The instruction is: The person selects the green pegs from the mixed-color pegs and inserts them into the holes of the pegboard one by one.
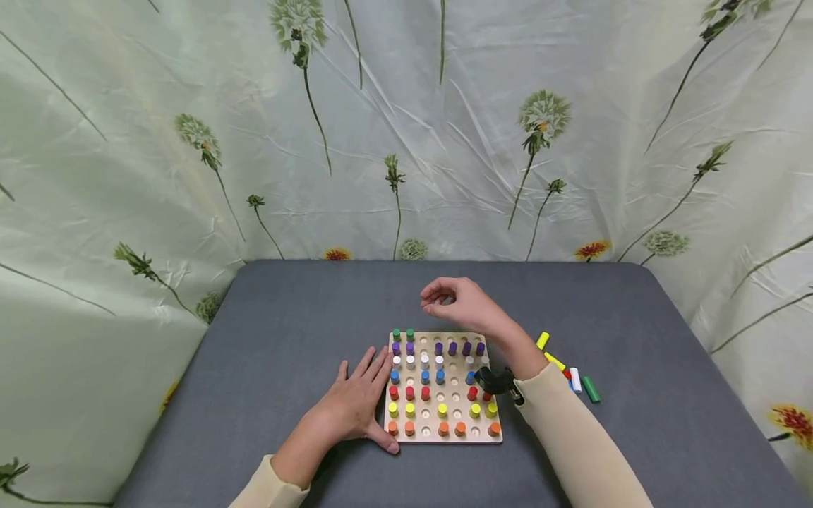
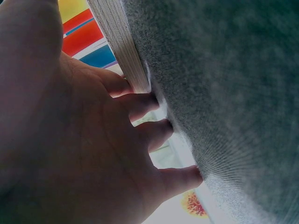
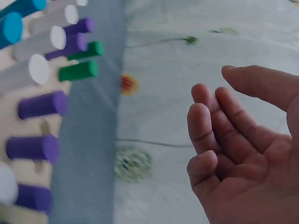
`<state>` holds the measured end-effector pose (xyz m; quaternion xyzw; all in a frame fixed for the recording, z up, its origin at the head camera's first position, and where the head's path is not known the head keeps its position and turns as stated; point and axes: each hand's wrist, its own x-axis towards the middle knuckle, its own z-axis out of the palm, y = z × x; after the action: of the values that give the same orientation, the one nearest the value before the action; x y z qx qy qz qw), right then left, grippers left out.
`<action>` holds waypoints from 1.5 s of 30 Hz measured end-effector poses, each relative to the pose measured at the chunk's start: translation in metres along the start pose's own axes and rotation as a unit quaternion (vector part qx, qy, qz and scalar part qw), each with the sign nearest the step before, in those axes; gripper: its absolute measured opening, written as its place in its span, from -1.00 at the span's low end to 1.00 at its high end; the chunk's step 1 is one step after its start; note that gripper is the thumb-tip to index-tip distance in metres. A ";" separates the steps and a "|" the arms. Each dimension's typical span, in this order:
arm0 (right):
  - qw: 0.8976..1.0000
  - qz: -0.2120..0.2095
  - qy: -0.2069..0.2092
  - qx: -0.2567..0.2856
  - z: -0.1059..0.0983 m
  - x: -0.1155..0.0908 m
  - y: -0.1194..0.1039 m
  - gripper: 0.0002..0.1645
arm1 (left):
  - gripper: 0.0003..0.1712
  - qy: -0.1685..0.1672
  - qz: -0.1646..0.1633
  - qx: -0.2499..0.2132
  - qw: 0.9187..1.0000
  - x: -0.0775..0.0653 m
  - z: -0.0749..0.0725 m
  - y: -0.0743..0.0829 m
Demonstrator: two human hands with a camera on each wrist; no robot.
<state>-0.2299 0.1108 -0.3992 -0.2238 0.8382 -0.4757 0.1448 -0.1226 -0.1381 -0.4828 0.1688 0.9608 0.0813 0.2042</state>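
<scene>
A square wooden pegboard lies on the table, with rows of coloured pegs in it and some bare holes. My left hand rests along its left edge with the fingers spread and the thumb at the near left corner. In the left wrist view, fingertips touch the board's side and the table. My right hand hovers beyond the far edge, its fingers loosely bent and nothing between them. Two green pegs stand in the far row, beside a row of purple pegs. The right forearm overlaps the board's right side.
Loose pegs lie on the table right of the board: yellow ones, a white one, a green one, with red and blue partly behind the sleeve. A floral curtain hangs behind the grey table.
</scene>
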 end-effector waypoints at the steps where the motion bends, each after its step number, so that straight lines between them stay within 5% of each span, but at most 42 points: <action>1: 1.000 0.001 0.009 0.007 -0.004 -0.005 -0.001 -0.67 | 0.79 -0.001 0.000 0.000 1.000 0.000 0.000 0.000; 10: 0.996 0.017 0.089 -0.014 -0.046 -0.045 0.004 -0.66 | 0.79 0.002 0.007 0.001 1.000 -0.001 0.000 0.001; 22: 0.985 0.097 0.135 -0.043 -0.084 -0.098 0.040 -0.57 | 0.80 0.001 0.005 0.005 1.000 0.000 0.001 0.001; 37: 0.980 0.119 0.136 -0.078 -0.091 -0.127 0.068 -0.59 | 0.79 -0.003 -0.001 0.002 1.000 0.001 -0.002 0.003; 45: 0.986 0.125 0.088 -0.073 -0.082 -0.133 0.084 -0.61 | 0.79 -0.004 0.001 0.005 1.000 0.000 -0.002 0.003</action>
<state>-0.1734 0.2768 -0.4260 -0.0849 0.9015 -0.4094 0.1121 -0.1220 -0.1353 -0.4801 0.1709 0.9602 0.0761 0.2073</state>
